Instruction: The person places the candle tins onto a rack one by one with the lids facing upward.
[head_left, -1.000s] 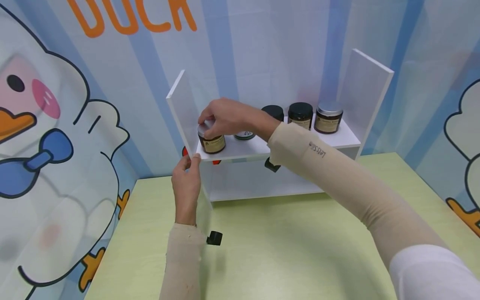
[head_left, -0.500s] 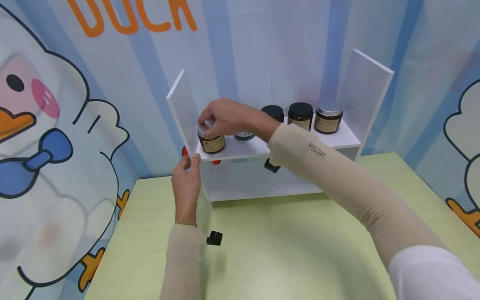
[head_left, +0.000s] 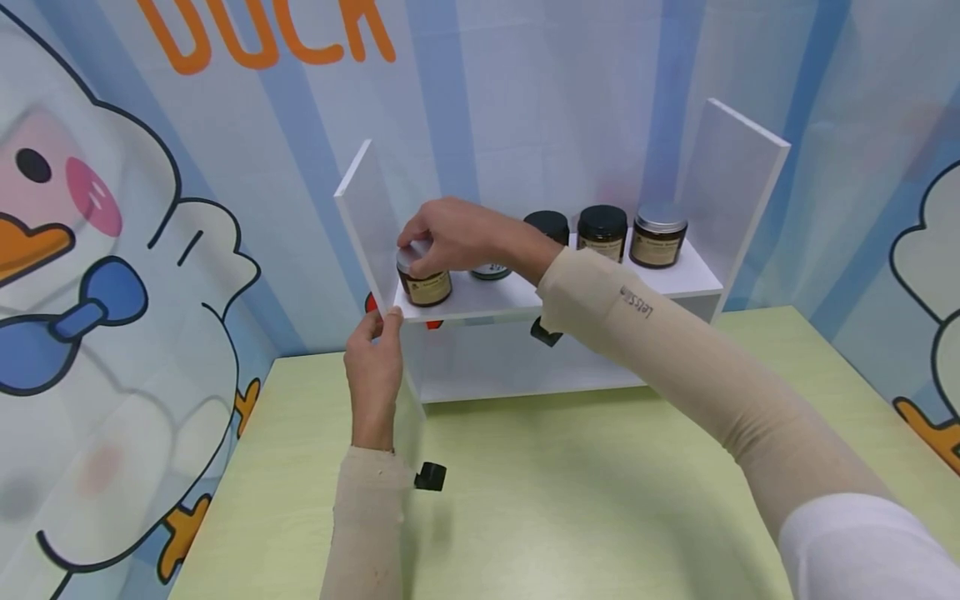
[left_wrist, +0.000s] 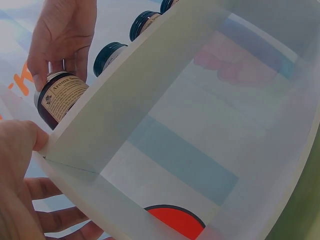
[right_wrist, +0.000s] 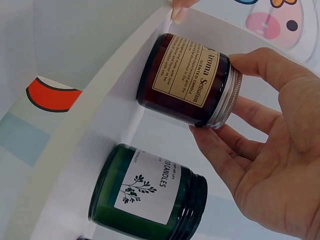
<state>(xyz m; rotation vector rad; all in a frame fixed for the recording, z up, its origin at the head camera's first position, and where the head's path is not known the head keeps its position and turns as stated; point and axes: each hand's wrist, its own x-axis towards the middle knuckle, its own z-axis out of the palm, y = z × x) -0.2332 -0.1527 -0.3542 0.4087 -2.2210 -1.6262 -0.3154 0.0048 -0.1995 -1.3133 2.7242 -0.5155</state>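
My right hand (head_left: 457, 237) grips the silver lid of a brown scented candle jar (right_wrist: 182, 80), thumb on one side and fingers on the other. The jar stands upright at the left end of the upper board of a white shelf (head_left: 487, 302). Beside it is a green candle jar (right_wrist: 145, 192) with a white label, mostly hidden behind my right hand in the head view. My left hand (head_left: 372, 375) pinches the shelf's left side panel at the board's front corner, its thumb by the board edge in the left wrist view and its other fingers on the panel's outer side.
Farther right on the upper board stand two black-lidded jars (head_left: 602, 229) and a silver-lidded brown jar (head_left: 657, 237). Upright side panels (head_left: 738, 183) rise at both ends. The shelf rests on a pale green table (head_left: 570, 492) before a duck-printed backdrop (head_left: 525, 100).
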